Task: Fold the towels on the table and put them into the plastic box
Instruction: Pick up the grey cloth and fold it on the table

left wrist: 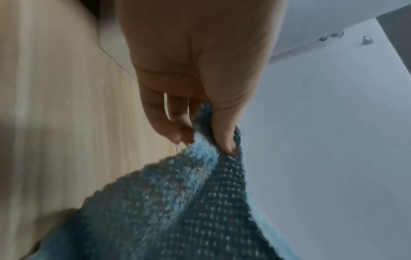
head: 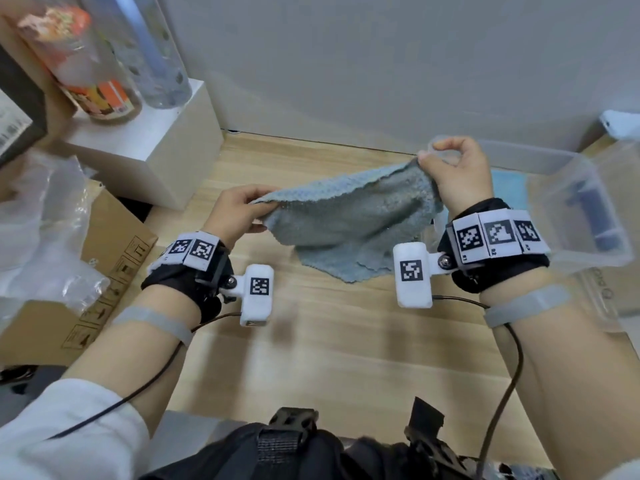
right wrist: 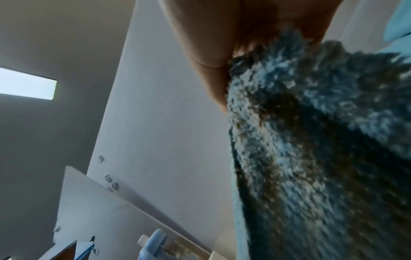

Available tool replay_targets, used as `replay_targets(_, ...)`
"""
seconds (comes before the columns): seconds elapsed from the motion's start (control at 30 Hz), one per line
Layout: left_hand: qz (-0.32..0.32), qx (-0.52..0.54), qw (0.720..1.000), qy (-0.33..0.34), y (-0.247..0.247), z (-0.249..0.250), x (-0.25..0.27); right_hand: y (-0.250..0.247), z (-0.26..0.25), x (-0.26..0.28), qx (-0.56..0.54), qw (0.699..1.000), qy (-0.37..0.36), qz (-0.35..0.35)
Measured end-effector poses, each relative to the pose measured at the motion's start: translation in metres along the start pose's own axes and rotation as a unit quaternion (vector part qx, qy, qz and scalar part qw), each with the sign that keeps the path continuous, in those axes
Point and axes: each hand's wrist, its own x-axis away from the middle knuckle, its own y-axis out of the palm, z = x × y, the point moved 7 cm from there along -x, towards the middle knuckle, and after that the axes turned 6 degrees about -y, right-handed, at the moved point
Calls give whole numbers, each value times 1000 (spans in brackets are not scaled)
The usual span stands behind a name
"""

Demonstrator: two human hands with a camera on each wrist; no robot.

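Note:
A grey-blue towel (head: 346,220) hangs between my two hands above the wooden table (head: 346,341), its lower part touching the table. My left hand (head: 239,211) pinches its left corner between thumb and fingers; the left wrist view shows the thumb (left wrist: 224,123) pressed on the towel (left wrist: 177,202). My right hand (head: 450,168) pinches the right corner, held higher; in the right wrist view the towel (right wrist: 311,140) fills the right side below the hand. The clear plastic box (head: 581,216) stands at the right, just behind my right hand, with something light blue (head: 507,188) inside.
A white block (head: 156,147) with bottles on top stands at the back left. A cardboard box (head: 104,265) and clear plastic wrap (head: 41,230) lie at the left edge. A grey wall (head: 381,64) runs behind the table.

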Motion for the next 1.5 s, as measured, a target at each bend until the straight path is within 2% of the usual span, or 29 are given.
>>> replay_targets(0.07, -27, 27, 999, 6, 4, 5, 4, -2, 3, 7, -15, 1000, 21, -18)
replay_targets(0.13, -85, 89, 992, 9, 7, 11, 8, -6, -1, 9, -41, 998, 18, -35)
replay_targets(0.23, -143, 224, 963, 34, 1, 24, 9, -16, -13, 8, -141, 989, -2, -34)
replay_targets(0.3, -125, 285, 950, 24, -4, 28, 5, -21, -16, 5, -200, 979, 0, -22)
replay_targets(0.4, -30, 242, 970, 3, -9, 27, 0, -17, -8, 5, -146, 989, 10, -34)
replay_targets(0.5, -8, 189, 982, -11, 1, 21, 5, 5, 5, 21, -100, 986, 45, -128)
replay_targets(0.63, -41, 164, 986, 10, 27, 25, 19, 41, 8, 51, -92, 946, 88, -298)
replay_targets(0.73, -54, 132, 989, 39, 42, 37, 27, 57, 5, 59, -40, 934, 59, -350)
replay_targets(0.83, -71, 112, 989, 59, 52, 49, 35, 61, -8, 61, 32, 947, -23, -320)
replay_targets(0.97, -92, 103, 987, 79, 60, 61, 45, 60, -29, 63, 52, 958, -87, -269)
replay_targets(1.23, -156, 99, 979, 91, 75, 67, 56, 53, -42, 61, 51, 972, -111, -202)
replay_targets(1.4, -204, 84, 970, 104, 83, 72, 64, 50, -44, 59, 106, 970, -137, -173)
replay_targets(1.5, -207, 73, 969, 110, 83, 73, 66, 48, -44, 59, 133, 967, -136, -172)
